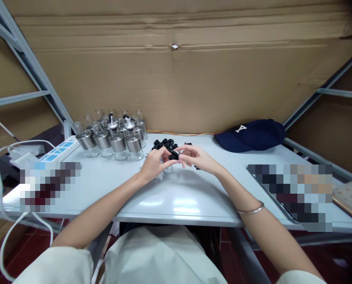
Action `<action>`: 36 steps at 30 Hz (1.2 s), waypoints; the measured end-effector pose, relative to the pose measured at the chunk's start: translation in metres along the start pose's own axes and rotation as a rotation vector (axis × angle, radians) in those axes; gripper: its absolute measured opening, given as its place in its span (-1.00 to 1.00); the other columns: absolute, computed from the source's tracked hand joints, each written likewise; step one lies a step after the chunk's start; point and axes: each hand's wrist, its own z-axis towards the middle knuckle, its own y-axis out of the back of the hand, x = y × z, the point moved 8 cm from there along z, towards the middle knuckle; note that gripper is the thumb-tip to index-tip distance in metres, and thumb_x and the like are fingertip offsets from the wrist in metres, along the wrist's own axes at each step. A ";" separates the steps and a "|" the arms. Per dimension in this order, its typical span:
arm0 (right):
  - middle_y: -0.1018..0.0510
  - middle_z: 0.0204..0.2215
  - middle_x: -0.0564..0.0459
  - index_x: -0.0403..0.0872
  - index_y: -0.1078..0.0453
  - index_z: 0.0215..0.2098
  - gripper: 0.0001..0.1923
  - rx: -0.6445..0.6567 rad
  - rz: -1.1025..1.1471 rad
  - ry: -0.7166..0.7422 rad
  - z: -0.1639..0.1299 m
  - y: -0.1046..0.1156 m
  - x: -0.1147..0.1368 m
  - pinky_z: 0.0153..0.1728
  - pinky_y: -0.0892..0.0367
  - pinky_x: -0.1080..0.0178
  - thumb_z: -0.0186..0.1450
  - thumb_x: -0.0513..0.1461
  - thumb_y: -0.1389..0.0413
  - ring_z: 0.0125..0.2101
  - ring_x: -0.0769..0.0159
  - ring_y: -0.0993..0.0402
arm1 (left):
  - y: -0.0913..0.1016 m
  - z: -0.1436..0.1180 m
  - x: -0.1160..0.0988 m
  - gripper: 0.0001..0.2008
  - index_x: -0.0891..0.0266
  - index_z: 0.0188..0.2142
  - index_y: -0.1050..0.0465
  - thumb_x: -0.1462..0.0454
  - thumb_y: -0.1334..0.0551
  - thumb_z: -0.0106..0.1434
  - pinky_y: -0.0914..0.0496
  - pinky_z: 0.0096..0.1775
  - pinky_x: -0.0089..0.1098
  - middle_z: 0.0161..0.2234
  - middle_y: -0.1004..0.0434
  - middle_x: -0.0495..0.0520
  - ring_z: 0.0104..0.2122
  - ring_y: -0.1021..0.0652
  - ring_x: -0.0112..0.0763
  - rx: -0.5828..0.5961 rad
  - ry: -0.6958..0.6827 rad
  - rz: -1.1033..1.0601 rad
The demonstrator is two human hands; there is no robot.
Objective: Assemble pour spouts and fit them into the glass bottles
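Observation:
Above the white table, my left hand pinches a small round black plastic part between thumb and fingers. From the other side my right hand closes its thumb and fingertips on the same part. A heap of small black plastic parts lies just behind the hands, and a few more black pieces show beside my right hand. Clear or white small pieces sit under my left hand, partly covered by it.
Several glass bottles with steel sleeves stand back left; two carry pourer tops. A power strip with a white cable lies at the left. A navy cap sits back right, before a cardboard wall. Two areas are pixelated.

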 end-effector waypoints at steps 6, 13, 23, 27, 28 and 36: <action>-0.55 -0.51 0.07 -0.11 -0.37 -0.14 -0.62 0.166 0.162 -0.071 -0.002 -0.022 -0.006 -0.41 -0.35 0.29 0.17 -0.06 -0.18 -0.49 0.36 -0.47 | -0.007 -0.003 -0.010 -0.70 0.24 -0.35 -0.31 0.13 -0.33 0.03 -0.26 -0.43 -0.48 -0.55 -0.31 -0.11 -0.53 -0.35 -0.53 0.124 -0.070 -0.137; -0.52 -0.47 0.04 -0.15 -0.33 -0.08 -0.62 0.143 0.218 -0.068 -0.001 -0.012 -0.006 -0.49 -0.21 0.33 0.21 -0.10 -0.09 -0.57 0.45 -0.37 | -0.019 0.000 0.002 -0.69 0.22 -0.25 -0.15 0.12 -0.21 0.14 -0.33 -0.46 -0.48 -0.33 -0.26 -0.04 -0.46 -0.42 -0.55 0.194 0.142 -0.631; -0.28 -0.65 0.20 -0.17 -0.36 -0.18 -0.71 0.149 0.143 -0.003 -0.003 -0.014 0.001 -0.49 -0.12 0.32 0.20 -0.14 -0.06 -0.57 0.44 -0.21 | -0.031 -0.004 0.001 -0.61 0.22 -0.18 -0.12 0.11 -0.25 0.14 -0.34 -0.43 -0.48 -0.37 -0.36 -0.05 -0.48 -0.49 -0.54 0.331 0.197 -0.661; -0.28 -0.66 0.20 -0.16 -0.36 -0.19 -0.71 0.151 0.141 0.010 -0.003 -0.014 0.003 -0.49 -0.13 0.32 0.22 -0.12 -0.06 -0.58 0.44 -0.21 | -0.031 -0.004 0.001 -0.63 0.22 -0.16 -0.13 0.11 -0.23 0.17 -0.35 -0.40 -0.47 -0.39 -0.39 -0.05 -0.47 -0.50 -0.53 0.332 0.175 -0.690; -0.29 -0.65 0.20 -0.15 -0.36 -0.21 -0.73 0.153 0.137 0.017 -0.003 -0.014 0.003 -0.49 -0.14 0.31 0.22 -0.13 -0.06 -0.57 0.44 -0.22 | -0.031 -0.004 0.001 -0.63 0.22 -0.15 -0.13 0.12 -0.23 0.17 -0.35 -0.40 -0.46 -0.40 -0.39 -0.05 -0.47 -0.50 -0.52 0.332 0.176 -0.695; -0.36 -0.61 0.17 -0.14 -0.33 -0.29 -0.80 0.163 0.162 0.000 -0.003 -0.019 0.002 -0.52 -0.16 0.33 0.15 -0.19 -0.08 -0.60 0.47 -0.25 | -0.032 -0.005 -0.001 -0.65 0.22 -0.12 -0.16 0.17 -0.21 0.15 -0.34 -0.47 -0.46 -0.42 -0.40 -0.05 -0.58 -0.45 -0.55 0.372 0.225 -0.656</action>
